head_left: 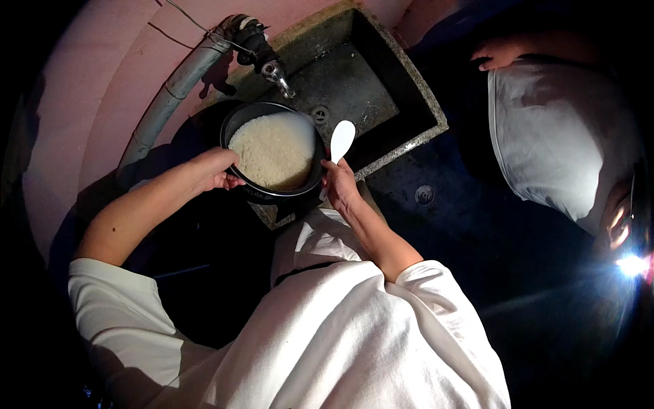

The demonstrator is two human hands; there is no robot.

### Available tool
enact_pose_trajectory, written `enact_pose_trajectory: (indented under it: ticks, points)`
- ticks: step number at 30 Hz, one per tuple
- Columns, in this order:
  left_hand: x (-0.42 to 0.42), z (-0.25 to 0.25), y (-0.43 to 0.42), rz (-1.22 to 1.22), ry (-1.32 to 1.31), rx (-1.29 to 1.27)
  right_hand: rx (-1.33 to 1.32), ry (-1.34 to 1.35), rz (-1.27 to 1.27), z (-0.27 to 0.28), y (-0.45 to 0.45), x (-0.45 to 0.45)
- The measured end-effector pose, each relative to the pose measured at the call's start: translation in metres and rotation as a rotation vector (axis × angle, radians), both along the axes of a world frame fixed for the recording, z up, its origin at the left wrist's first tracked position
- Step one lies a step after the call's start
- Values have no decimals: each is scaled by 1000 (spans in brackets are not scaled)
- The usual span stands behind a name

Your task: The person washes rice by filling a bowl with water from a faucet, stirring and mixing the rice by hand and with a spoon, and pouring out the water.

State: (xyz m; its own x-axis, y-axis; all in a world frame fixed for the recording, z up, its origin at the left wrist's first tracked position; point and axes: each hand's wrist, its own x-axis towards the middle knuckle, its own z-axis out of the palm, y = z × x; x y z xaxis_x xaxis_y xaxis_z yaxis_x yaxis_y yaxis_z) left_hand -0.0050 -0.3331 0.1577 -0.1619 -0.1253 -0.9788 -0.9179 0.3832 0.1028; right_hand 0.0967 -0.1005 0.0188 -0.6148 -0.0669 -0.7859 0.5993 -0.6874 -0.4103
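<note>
At the sink's (406, 63) near-left corner, the left grip (221, 170) pinches the rim of the pot (240, 117) and the right closes round the rice paddle (343, 138) — too steep a tilt could spill rice (272, 153) over the edge.

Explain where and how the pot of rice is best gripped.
Take the pot by opposite sides of its rim, one hand from the left, one from the right: it is round and open, and the rice inside could spill if tipped.
</note>
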Motion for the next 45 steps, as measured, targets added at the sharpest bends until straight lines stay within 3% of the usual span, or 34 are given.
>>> enact_pose_trajectory:
  ticks: [34, 37, 39, 41, 45]
  points:
    - [-6, -5, 5, -30, -10, -17, -37, -27, -34, 0, -1, 3]
    - [2, -18, -2, 10, -11, 3, 42, 20, 0, -1, 3, 0]
    - [16, -20, -3, 54, 52, 21, 312, 116, 264, 1, 15, -2]
    - [28, -19, -1, 88, 82, -25, 716, 391, 301, -11, 31, -7]
    - [48, -25, -1, 251, 137, 91, 964, 572, 329, 71, 32, -72]
